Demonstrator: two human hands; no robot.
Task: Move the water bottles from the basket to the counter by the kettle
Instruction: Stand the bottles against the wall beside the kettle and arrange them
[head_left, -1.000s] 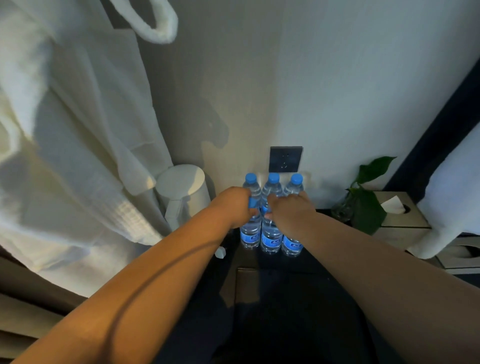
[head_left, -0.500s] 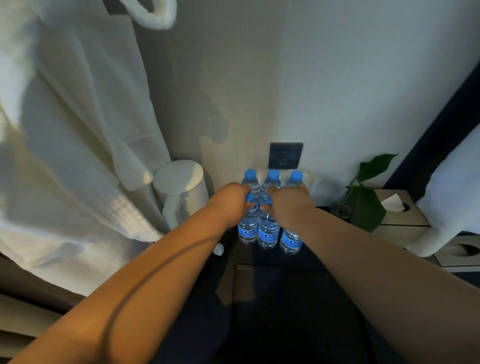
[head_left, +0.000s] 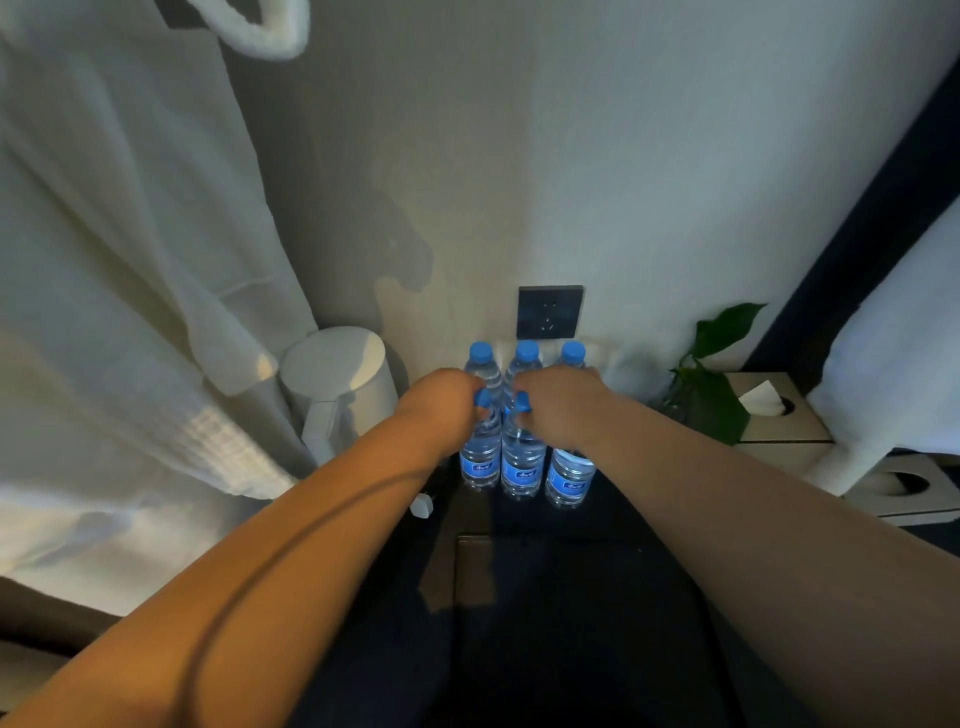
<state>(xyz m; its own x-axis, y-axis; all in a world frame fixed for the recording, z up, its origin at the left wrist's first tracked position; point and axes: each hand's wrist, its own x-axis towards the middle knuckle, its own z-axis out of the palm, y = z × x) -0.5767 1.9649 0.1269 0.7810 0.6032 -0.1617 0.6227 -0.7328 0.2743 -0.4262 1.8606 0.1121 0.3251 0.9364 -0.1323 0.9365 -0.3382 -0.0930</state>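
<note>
Bottles (head_left: 522, 457) now stand lower at the counter's (head_left: 613, 545) back edge beside the kettle (head_left: 337, 384), your left hand (head_left: 447, 405) and right hand (head_left: 561, 410) still clenching their necks.

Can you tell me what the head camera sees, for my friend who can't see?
Two hands, left hand and right hand, grip blue-capped water bottles standing on a dark counter by the wall. A white kettle stands left.
</note>
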